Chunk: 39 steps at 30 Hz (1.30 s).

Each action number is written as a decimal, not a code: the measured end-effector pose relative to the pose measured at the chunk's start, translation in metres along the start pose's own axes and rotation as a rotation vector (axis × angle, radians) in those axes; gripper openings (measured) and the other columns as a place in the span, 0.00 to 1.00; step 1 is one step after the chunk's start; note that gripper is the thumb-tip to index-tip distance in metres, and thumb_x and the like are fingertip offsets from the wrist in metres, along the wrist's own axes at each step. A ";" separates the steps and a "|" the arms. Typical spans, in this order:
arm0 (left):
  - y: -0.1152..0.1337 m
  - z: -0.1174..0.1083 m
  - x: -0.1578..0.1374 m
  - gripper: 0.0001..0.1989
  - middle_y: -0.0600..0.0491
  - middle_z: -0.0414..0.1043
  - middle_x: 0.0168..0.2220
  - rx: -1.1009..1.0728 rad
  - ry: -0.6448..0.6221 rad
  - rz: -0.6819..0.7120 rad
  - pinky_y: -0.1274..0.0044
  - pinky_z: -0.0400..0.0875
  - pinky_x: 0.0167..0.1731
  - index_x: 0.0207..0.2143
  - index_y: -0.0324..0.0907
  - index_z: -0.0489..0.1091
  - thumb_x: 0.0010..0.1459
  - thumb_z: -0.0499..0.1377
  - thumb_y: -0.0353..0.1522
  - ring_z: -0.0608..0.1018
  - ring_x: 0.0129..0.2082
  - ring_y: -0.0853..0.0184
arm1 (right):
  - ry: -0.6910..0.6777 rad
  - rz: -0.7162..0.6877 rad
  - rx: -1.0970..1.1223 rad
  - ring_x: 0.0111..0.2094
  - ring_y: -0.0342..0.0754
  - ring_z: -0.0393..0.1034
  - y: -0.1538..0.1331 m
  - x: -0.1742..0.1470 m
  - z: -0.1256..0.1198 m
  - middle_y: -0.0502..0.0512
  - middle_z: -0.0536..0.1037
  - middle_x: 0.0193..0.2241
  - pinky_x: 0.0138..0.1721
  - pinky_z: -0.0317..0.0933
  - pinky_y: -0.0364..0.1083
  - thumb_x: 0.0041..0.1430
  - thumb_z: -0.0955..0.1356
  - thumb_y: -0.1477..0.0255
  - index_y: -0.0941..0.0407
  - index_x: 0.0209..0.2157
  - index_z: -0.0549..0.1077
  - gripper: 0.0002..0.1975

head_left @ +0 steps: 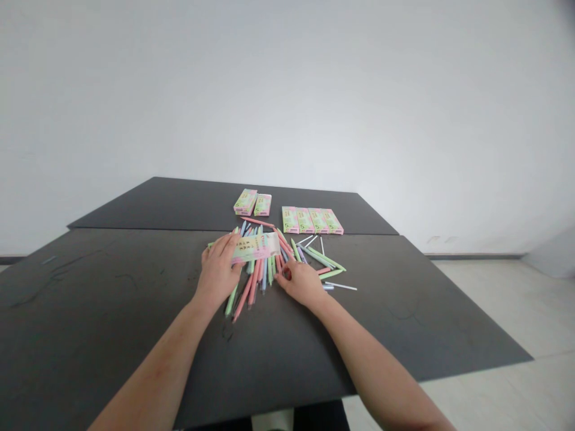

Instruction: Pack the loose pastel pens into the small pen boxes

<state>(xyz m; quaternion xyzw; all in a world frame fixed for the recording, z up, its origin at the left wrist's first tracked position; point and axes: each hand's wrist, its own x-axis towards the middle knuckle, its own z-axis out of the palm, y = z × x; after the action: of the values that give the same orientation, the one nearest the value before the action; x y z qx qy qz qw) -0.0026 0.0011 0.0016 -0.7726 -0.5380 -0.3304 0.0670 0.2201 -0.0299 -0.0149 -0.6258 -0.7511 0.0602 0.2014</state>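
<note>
My left hand [218,268] is closed around the left end of a pink-and-green carton [256,246], held over a loose pile of pastel pens. Pink, green, blue and purple barrels fan out beneath it, among them a pink pen [243,299] pointing towards me. On the right side of the pile, my right hand [303,282] has its fingers curled down among the pens. Its thumb and fingertips come close together at the barrels; what they pinch, if anything, I cannot make out.
Behind the pile, several cartons [312,221] lie side by side in a row. Two more cartons [253,203] lie further left, one slightly overlapping the other. Thin white sticks [340,286] are scattered at the right. The dark table [112,335] has a seam across it, with a white wall behind.
</note>
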 end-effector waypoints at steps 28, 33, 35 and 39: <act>-0.002 0.002 0.001 0.30 0.43 0.65 0.58 -0.002 0.006 0.003 0.61 0.58 0.57 0.60 0.43 0.57 0.53 0.56 0.28 0.65 0.59 0.53 | -0.038 0.175 -0.167 0.31 0.57 0.75 -0.007 0.000 -0.007 0.65 0.80 0.29 0.30 0.61 0.48 0.54 0.66 0.70 0.60 0.32 0.76 0.09; -0.003 0.003 0.000 0.30 0.44 0.64 0.58 -0.010 0.011 0.001 0.62 0.58 0.57 0.60 0.43 0.57 0.53 0.55 0.28 0.65 0.59 0.54 | 0.086 0.153 -0.011 0.31 0.54 0.74 0.004 0.004 -0.010 0.60 0.79 0.28 0.31 0.59 0.45 0.57 0.66 0.71 0.59 0.35 0.72 0.06; -0.004 0.003 0.000 0.30 0.43 0.64 0.58 -0.010 0.014 0.003 0.62 0.58 0.57 0.60 0.42 0.57 0.53 0.55 0.28 0.65 0.59 0.54 | 0.176 0.123 0.074 0.31 0.52 0.73 0.009 0.006 -0.011 0.58 0.78 0.28 0.31 0.58 0.44 0.58 0.65 0.72 0.58 0.35 0.71 0.05; -0.004 0.003 0.000 0.30 0.42 0.64 0.58 -0.007 0.006 0.004 0.60 0.58 0.57 0.60 0.41 0.57 0.54 0.55 0.28 0.65 0.59 0.52 | 0.336 0.110 0.234 0.30 0.49 0.72 0.016 0.009 -0.018 0.55 0.77 0.28 0.33 0.58 0.44 0.59 0.63 0.74 0.58 0.37 0.70 0.06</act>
<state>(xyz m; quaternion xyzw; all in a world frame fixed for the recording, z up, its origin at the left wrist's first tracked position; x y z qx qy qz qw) -0.0044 0.0043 -0.0018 -0.7729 -0.5352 -0.3343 0.0664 0.2403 -0.0204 -0.0018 -0.6395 -0.6596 0.0530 0.3914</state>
